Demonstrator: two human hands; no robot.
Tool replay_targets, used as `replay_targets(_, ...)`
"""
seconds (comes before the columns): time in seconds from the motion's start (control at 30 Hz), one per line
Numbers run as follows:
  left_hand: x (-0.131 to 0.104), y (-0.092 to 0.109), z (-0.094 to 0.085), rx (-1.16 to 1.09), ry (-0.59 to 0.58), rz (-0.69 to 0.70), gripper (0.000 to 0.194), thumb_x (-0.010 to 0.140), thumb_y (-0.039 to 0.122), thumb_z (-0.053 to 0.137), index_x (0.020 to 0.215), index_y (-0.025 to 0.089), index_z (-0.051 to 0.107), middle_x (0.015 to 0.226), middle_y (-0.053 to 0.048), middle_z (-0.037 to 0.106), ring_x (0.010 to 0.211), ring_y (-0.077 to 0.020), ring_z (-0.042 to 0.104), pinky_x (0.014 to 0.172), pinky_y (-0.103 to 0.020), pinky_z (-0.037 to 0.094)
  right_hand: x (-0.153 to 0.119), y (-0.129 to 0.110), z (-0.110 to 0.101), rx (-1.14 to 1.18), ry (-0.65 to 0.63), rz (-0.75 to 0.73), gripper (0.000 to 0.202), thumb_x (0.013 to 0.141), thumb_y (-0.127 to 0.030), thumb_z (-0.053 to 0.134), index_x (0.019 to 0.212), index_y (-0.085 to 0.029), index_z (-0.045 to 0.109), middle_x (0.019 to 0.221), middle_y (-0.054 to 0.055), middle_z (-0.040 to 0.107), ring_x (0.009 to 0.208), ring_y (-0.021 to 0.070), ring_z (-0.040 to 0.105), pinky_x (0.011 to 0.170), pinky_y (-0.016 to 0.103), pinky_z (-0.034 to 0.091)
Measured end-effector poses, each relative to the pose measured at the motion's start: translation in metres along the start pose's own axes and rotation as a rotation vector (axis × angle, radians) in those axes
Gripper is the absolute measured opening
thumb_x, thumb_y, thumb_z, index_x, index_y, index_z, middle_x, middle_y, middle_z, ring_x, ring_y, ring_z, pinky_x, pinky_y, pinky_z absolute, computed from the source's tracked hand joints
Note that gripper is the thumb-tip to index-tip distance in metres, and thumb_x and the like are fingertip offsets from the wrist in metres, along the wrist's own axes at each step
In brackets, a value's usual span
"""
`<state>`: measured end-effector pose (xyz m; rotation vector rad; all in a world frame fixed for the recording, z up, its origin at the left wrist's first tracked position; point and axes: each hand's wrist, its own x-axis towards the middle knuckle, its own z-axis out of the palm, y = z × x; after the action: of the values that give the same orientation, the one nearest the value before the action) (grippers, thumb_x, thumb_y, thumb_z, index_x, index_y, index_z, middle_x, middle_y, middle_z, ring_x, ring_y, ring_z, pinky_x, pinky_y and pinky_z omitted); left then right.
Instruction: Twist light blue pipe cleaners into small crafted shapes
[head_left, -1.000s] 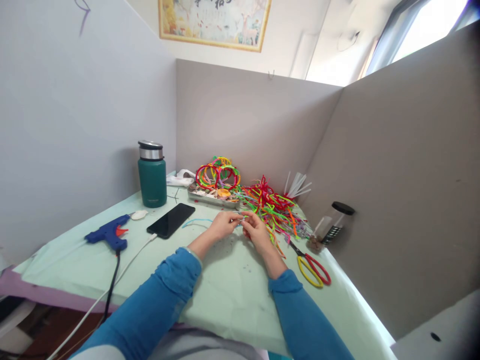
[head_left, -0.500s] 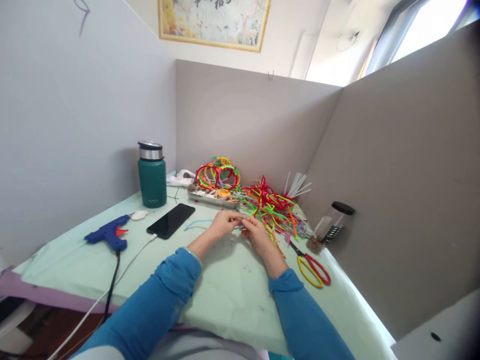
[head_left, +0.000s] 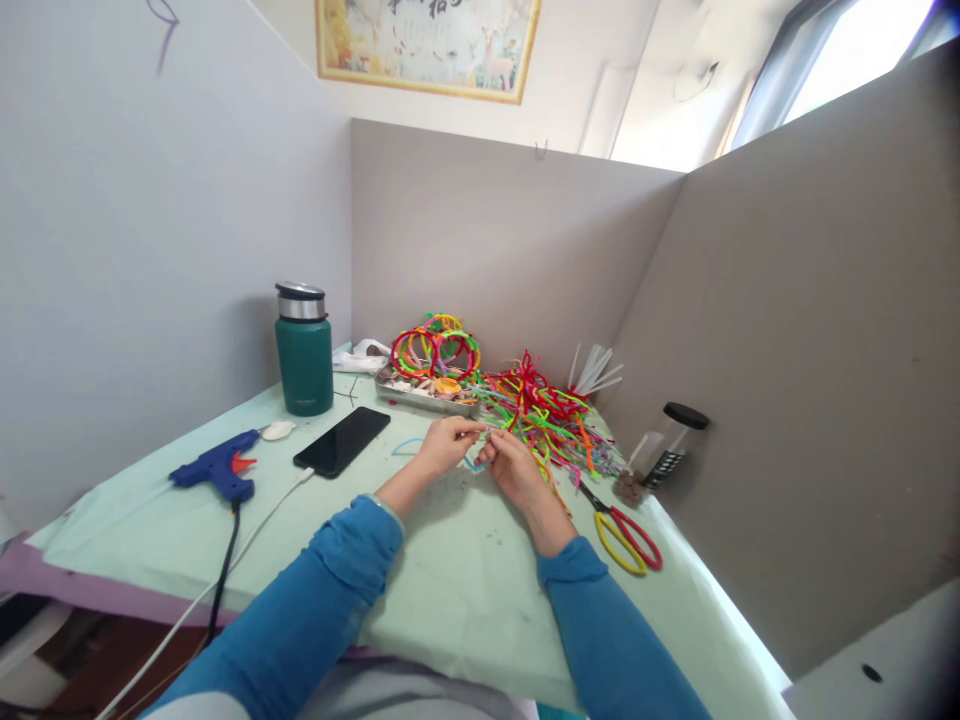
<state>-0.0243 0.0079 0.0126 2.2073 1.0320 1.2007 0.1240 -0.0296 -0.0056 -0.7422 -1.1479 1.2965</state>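
My left hand (head_left: pixel 448 445) and my right hand (head_left: pixel 512 468) meet over the middle of the table, fingertips nearly touching. Both are closed in a pinch around a light blue pipe cleaner (head_left: pixel 472 464). Part of it curves below and between the hands, and another light blue stretch shows left of my left hand. The fingers hide the spot where it is gripped. Just behind and to the right of my hands is a pile of coloured pipe cleaners (head_left: pixel 536 400).
A metal tray (head_left: pixel 427 403) with small pieces and coloured rings stands behind. On the left are a green bottle (head_left: pixel 304 365), a black phone (head_left: pixel 343 441) and a blue glue gun (head_left: pixel 217 466). Scissors (head_left: pixel 624 535) and a clear jar (head_left: pixel 673 450) are at right.
The light blue pipe cleaner's left end has shifted right, closer to my left hand, and a loop of it now hangs lower between the hands. My fingers have shifted slightly.
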Motion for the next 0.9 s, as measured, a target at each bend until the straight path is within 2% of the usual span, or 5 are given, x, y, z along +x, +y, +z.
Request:
replay_targets(0.1, 0.000, -0.003, 0.001, 0.048, 0.007, 0.011, 0.027, 0.081, 0.017, 0.055, 0.102, 0.020, 0.073, 0.083, -0.003, 0.070, 0.066, -0.0093, 0.056, 0.062, -0.019, 0.042, -0.001, -0.002, 0.000, -0.035, 0.027, 0.041, 0.027, 0.071, -0.043, 0.066, 0.077, -0.021, 0.051, 0.052, -0.009, 0.036, 0.041, 0.0068, 0.029, 0.040, 0.021, 0.025)
replay_targets(0.2, -0.001, -0.005, 0.002, 0.108, -0.004, 0.043, 0.027, 0.081, 0.018, 0.054, 0.101, 0.021, 0.073, 0.080, -0.003, 0.068, 0.064, -0.0091, 0.054, 0.062, -0.019, 0.041, -0.001, -0.001, -0.001, -0.180, 0.082, 0.039, 0.030, 0.069, -0.046, 0.066, 0.074, -0.021, 0.050, 0.048, -0.010, 0.034, 0.037, 0.0052, 0.020, 0.038, 0.022, 0.012)
replay_targets(0.43, -0.003, -0.005, 0.002, 0.193, -0.010, 0.059, 0.029, 0.084, 0.021, 0.051, 0.102, 0.022, 0.072, 0.082, -0.003, 0.068, 0.067, -0.0103, 0.056, 0.065, -0.020, 0.042, -0.002, 0.000, 0.001, -0.304, 0.121, -0.029, 0.032, 0.070, -0.051, 0.063, 0.081, -0.021, 0.056, 0.047, -0.009, 0.037, 0.038, 0.0070, 0.024, 0.039, 0.023, 0.014)
replay_targets(0.67, -0.006, 0.000, 0.000, 0.263, -0.037, 0.040, 0.029, 0.085, 0.024, 0.049, 0.104, 0.025, 0.072, 0.084, -0.003, 0.067, 0.074, -0.0123, 0.058, 0.071, -0.021, 0.044, -0.002, 0.002, 0.003, -0.342, 0.162, -0.058, 0.028, 0.068, -0.047, 0.064, 0.069, -0.020, 0.056, 0.049, -0.007, 0.039, 0.042, 0.0073, 0.028, 0.040, 0.022, 0.019)
replay_targets(0.9, -0.011, 0.000, 0.001, 0.381, -0.040, 0.134, 0.031, 0.088, 0.027, 0.046, 0.105, 0.031, 0.071, 0.085, -0.003, 0.066, 0.078, -0.0144, 0.059, 0.070, -0.023, 0.042, -0.002, 0.004, 0.003, -0.318, 0.191, -0.034, 0.019, 0.066, -0.038, 0.062, 0.063, -0.020, 0.055, 0.045, -0.008, 0.036, 0.039, 0.0068, 0.025, 0.038, 0.022, 0.017)
